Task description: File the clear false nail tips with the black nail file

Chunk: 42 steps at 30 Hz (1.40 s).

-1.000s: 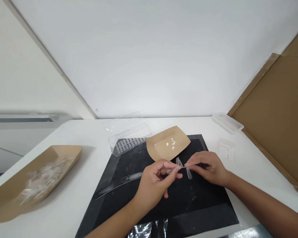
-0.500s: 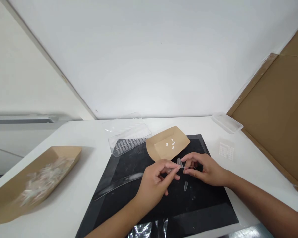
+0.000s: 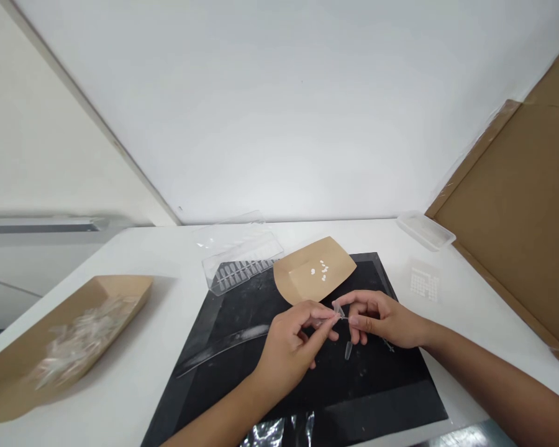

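**Head view, looking down on a white table (image 3: 168,261).** My left hand (image 3: 289,341) and my right hand (image 3: 382,320) meet above the middle of a black mat (image 3: 400,397). Both hands are closed in a pinch, thumb and forefinger together, with the other fingers loosely curled. Between the two pinches, a clear nail tip (image 3: 338,309) stands up from a thin clear strip (image 3: 349,318). The piece is too small to show exactly how each hand's fingers share the hold. A second clear nail tip (image 3: 348,351) lies on the mat just below my right hand, untouched.

**Containers.** Beyond my hands, a small kraft paper boat tray (image 3: 298,282) overlaps the far edge of the mat and holds a few small white pieces (image 3: 319,270). To the left, a larger kraft paper boat tray (image 3: 121,288) holds a loose heap of clear plastic pieces (image 3: 81,341). Far left of the mat's centre, a clear plastic case (image 3: 261,251) holds neat rows of nail tips (image 3: 237,273), and a clear plastic sheet (image 3: 228,230) lies behind it. At far right, a shallow white plastic tray (image 3: 426,230) sits on the table near a cardboard sheet (image 3: 507,217). A small sheet of white dots (image 3: 423,285) lies nearer to me.
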Tool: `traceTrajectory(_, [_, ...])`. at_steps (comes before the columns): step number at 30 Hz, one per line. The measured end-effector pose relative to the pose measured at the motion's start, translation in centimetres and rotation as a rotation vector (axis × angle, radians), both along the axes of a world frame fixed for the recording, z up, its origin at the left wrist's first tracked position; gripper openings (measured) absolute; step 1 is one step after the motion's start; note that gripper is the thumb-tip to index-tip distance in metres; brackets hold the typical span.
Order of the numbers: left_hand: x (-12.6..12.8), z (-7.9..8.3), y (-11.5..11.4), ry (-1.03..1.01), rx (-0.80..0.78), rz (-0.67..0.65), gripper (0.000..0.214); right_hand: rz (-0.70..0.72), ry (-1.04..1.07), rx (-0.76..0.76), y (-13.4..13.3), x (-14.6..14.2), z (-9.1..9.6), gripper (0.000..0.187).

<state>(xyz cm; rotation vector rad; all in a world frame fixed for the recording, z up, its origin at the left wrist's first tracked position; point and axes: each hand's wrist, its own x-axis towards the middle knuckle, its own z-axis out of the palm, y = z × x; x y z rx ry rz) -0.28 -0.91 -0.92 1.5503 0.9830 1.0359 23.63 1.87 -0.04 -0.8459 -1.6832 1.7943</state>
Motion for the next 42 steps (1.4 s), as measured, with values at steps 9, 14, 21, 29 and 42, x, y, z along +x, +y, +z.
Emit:
traceTrajectory(9, [0.0,0.2,0.0,0.017,-0.018,-0.012,0.024,0.029,0.076,-0.056,0.0,0.0,0.2,0.038])
traceTrajectory(14, [0.1,0.4,0.1,0.033,0.013,0.021,0.022,-0.019,0.079,0.017,-0.1,-0.1,0.1,0.035])
traceTrajectory(21, [0.3,0.4,0.0,0.069,0.043,0.071,0.021,-0.075,-0.030,0.218,-0.4,-0.2,0.5,0.025])
traceTrajectory(29, [0.3,-0.4,0.2,0.043,-0.056,0.087,0.028,-0.151,-0.306,0.724,-0.9,-0.3,1.0,0.014])
traceTrajectory(42, [0.3,-0.6,0.3,0.057,-0.002,0.088,0.034,-0.109,-0.317,0.674,-0.4,-0.2,0.7,0.013])
